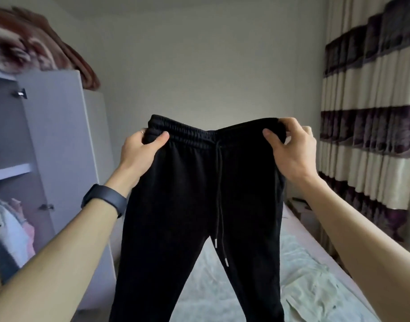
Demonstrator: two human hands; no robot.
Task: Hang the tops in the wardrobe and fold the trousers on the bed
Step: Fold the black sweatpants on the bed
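Observation:
Black drawstring trousers (190,205) hang in the air in front of me, waistband up, both legs dangling over the bed (299,263). My left hand (141,151) grips the left end of the elastic waistband, thumb in front. My right hand (292,147) pinches the right end of the waistband. The waistband is stretched between the two hands. The wardrobe (48,147) stands open on the left, with hung clothes (9,228) showing low inside it.
A folded brown blanket (36,43) lies on top of the wardrobe. Striped purple and cream curtains (371,112) cover the right wall. A pale garment (315,291) lies crumpled on the bed at the right. A plain wall is ahead.

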